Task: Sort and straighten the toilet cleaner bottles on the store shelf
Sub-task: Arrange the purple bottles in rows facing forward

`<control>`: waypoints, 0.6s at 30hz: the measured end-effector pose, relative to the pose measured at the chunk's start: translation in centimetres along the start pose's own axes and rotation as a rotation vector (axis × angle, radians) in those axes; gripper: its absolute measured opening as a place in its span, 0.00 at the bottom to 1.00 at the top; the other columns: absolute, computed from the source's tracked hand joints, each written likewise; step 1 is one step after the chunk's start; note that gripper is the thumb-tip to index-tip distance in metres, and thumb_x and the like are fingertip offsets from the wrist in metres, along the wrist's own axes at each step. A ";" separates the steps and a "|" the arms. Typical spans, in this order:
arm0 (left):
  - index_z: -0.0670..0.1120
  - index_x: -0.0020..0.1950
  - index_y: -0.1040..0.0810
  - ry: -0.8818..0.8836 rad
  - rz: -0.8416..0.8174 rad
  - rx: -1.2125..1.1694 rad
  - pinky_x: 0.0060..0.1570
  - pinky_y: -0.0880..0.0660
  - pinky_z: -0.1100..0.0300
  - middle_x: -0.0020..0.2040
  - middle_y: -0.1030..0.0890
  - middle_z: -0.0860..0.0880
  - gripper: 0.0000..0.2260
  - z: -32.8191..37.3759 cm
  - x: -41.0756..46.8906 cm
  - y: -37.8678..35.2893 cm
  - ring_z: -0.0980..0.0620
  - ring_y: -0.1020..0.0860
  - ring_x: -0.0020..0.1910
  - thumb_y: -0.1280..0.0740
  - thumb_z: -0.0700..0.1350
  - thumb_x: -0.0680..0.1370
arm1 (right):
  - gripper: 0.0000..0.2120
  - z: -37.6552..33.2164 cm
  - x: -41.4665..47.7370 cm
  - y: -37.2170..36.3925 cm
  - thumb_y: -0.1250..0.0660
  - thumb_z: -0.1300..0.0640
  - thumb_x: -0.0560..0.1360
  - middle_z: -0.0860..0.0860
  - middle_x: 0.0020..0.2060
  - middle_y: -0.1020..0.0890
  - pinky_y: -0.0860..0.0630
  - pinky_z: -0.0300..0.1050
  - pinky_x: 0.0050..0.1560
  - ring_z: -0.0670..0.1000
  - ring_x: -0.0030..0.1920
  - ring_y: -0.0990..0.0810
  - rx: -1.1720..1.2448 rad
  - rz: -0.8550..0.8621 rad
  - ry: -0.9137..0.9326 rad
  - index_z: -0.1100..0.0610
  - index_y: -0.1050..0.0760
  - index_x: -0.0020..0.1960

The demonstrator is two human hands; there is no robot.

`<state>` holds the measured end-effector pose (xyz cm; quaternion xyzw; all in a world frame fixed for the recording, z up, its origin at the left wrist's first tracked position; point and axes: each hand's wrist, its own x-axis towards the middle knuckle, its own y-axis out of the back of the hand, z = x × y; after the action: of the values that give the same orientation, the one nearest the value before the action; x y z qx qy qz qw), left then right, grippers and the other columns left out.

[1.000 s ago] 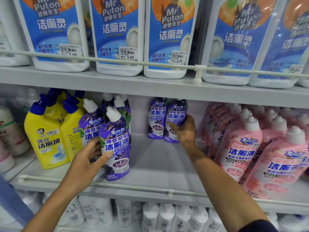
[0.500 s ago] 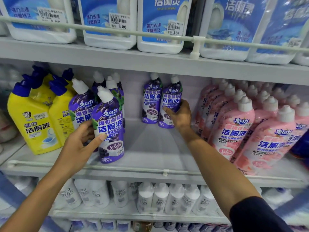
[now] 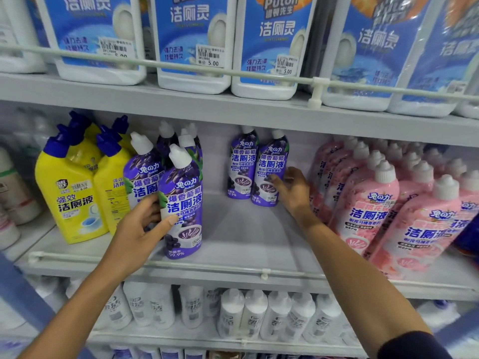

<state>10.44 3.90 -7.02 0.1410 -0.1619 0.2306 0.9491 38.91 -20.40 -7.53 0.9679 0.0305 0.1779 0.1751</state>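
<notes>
Purple plastic toilet cleaner bottle with a white cap (image 3: pixel 182 203) stands near the front of the grey shelf (image 3: pixel 241 229). Your left hand (image 3: pixel 140 226) has its fingers (image 3: pixel 151 203) curled round it. Your right hand (image 3: pixel 293 193) is spread open and holds nothing, just beside the two purple bottles at the back (image 3: pixel 269 169). Pull those two forward slowly, labels facing you, so they stay upright. I cannot tell if your right hand touches them. The other purple bottles in the left row (image 3: pixel 166 141) are mostly hidden.
</notes>
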 end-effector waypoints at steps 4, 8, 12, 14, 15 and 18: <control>0.52 0.66 0.25 -0.015 0.006 -0.002 0.56 0.21 0.64 0.59 0.16 0.56 0.17 0.1 -0.2 -0.2 0.57 0.17 0.58 0.30 0.39 0.78 | 0.04 -1.3 -2.4 1.2 0.32 0.55 0.83 0.37 0.41 0.22 0.30 0.22 0.35 0.31 0.35 0.20 0.093 -0.076 0.001 0.54 0.27 0.54; 0.52 0.66 0.25 -0.020 0.008 -0.013 0.55 0.22 0.66 0.59 0.16 0.56 0.17 0.0 -0.3 -0.4 0.56 0.18 0.59 0.31 0.38 0.79 | 0.08 -1.5 -4.0 1.5 0.39 0.53 0.86 0.39 0.46 0.20 0.30 0.20 0.39 0.25 0.40 0.22 0.136 -0.137 -0.011 0.57 0.26 0.58; 0.49 0.69 0.25 -0.024 0.024 -0.026 0.56 0.22 0.65 0.60 0.16 0.55 0.19 -0.6 -0.4 -0.4 0.56 0.18 0.59 0.30 0.40 0.79 | 0.21 -2.4 -5.4 0.4 0.41 0.46 0.85 0.48 0.62 0.18 0.26 0.29 0.55 0.44 0.61 0.20 0.175 -0.151 0.002 0.58 0.26 0.71; 0.48 0.69 0.25 -0.021 0.035 -0.033 0.55 0.22 0.65 0.60 0.16 0.54 0.19 -0.7 -0.4 -0.5 0.55 0.18 0.60 0.30 0.40 0.78 | 0.26 -3.5 -5.9 -0.7 0.42 0.41 0.85 0.46 0.67 0.23 0.29 0.39 0.66 0.46 0.66 0.24 0.217 -0.156 -0.012 0.54 0.30 0.76; 0.48 0.69 0.25 -0.019 0.040 -0.034 0.55 0.22 0.65 0.60 0.16 0.54 0.19 -0.8 -0.4 -0.6 0.55 0.18 0.59 0.30 0.40 0.78 | 0.28 -4.2 -6.1 -1.3 0.42 0.38 0.83 0.47 0.69 0.23 0.29 0.44 0.70 0.47 0.68 0.24 0.266 -0.175 -0.027 0.53 0.30 0.76; 0.48 0.69 0.25 -0.017 0.053 -0.031 0.54 0.21 0.64 0.59 0.16 0.54 0.20 -0.8 -0.3 -0.5 0.54 0.17 0.59 0.30 0.41 0.78 | 0.23 -6.4 -5.8 -3.4 0.44 0.37 0.84 0.48 0.67 0.19 0.24 0.53 0.70 0.49 0.66 0.21 0.416 -0.332 -0.090 0.50 0.26 0.71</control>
<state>10.57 3.64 -7.91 0.1239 -0.1771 0.2518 0.9433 31.22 -15.82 -5.05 0.9718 0.2168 0.0933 0.0005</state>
